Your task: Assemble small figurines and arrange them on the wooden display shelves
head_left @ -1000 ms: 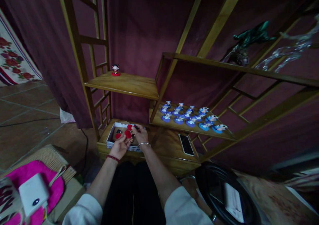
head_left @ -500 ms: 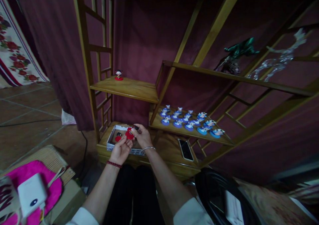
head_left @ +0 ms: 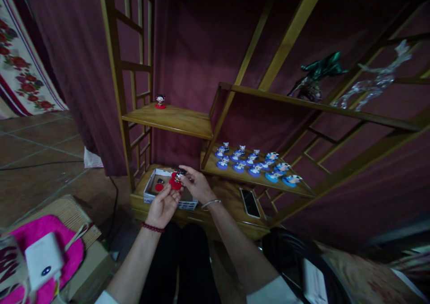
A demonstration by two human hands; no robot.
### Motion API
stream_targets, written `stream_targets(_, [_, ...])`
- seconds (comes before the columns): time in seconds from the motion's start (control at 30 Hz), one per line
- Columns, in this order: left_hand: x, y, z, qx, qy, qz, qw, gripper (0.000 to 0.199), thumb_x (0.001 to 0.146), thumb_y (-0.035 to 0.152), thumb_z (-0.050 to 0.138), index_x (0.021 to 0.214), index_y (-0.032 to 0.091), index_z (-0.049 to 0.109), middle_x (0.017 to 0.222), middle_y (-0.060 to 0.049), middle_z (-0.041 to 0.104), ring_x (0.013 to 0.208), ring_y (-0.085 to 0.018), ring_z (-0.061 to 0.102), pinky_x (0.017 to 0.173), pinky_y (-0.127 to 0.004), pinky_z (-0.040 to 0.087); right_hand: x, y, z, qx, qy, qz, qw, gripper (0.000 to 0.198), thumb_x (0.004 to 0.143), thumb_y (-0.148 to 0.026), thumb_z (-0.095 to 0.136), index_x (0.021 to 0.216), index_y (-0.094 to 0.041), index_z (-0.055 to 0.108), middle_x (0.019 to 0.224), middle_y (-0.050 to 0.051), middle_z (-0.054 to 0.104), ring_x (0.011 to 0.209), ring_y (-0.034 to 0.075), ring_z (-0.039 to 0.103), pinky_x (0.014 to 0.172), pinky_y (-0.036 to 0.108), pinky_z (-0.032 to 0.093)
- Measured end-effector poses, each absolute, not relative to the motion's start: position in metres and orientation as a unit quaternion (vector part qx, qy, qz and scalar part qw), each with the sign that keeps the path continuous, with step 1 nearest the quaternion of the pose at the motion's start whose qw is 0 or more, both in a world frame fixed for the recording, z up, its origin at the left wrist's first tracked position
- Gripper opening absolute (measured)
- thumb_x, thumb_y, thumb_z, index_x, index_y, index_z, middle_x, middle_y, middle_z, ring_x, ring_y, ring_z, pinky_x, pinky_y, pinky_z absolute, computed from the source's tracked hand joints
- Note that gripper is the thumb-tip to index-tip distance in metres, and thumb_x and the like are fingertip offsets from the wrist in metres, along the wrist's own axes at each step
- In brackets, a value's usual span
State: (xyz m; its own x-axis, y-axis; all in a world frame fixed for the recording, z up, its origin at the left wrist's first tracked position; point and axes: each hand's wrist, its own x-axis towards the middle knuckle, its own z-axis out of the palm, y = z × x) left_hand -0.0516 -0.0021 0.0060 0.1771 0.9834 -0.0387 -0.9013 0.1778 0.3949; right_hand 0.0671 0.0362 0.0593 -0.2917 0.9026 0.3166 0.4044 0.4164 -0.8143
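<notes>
Between my two hands is a small red and black figurine [head_left: 177,177] on a round red base. My left hand [head_left: 164,204] grips the base from below, fingers closed on its edge. From the right, my right hand [head_left: 195,184] pinches the figurine near its dark head. Both are just above an open white cardboard box [head_left: 148,195], where another figurine with a red base [head_left: 159,185] lies. A similar red-based figurine [head_left: 160,101] stands upright on the small wooden shelf [head_left: 174,120] above.
Several blue and purple figurines [head_left: 254,169] stand in rows on the right shelf. A phone [head_left: 250,202] lies on the lower board. Higher up stand a green statue [head_left: 314,75] and a clear deer figure [head_left: 376,82]. A white power bank [head_left: 44,261] sits at left on pink cloth.
The figurine has been turned more upright, so its head and body now show above the base. My right hand has shifted slightly to the right.
</notes>
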Motion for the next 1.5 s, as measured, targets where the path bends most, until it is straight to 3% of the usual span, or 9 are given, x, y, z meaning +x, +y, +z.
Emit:
stream_targets(0.8, [-0.056,-0.02,0.028,0.151,0.114,0.626,0.756,0.021,0.079,0.019,0.049,0.096,0.012,0.06,0.086,-0.008,0.063,0.078,-0.017,0.059,0.068,-0.026,0.047,0.064,0.02,0.09,-0.381,-0.784,0.298,0.388,0.033,0.074,-0.026,0.055,0.107,-0.022,0.055,0.09,0.002,0.061,0.078,0.013,0.057,0.073,0.027,0.046])
stream_targets(1.5, [-0.056,-0.026,0.035,0.141,0.107,0.624,0.761,0.021,0.079,0.021,0.049,0.094,0.012,0.06,0.087,-0.008,0.062,0.075,-0.015,0.058,0.067,-0.025,0.047,0.062,0.01,0.101,-0.356,-0.811,0.286,0.366,0.036,0.073,-0.019,0.053,0.109,-0.022,0.051,0.1,0.002,0.059,0.087,0.014,0.055,0.079,0.029,0.044])
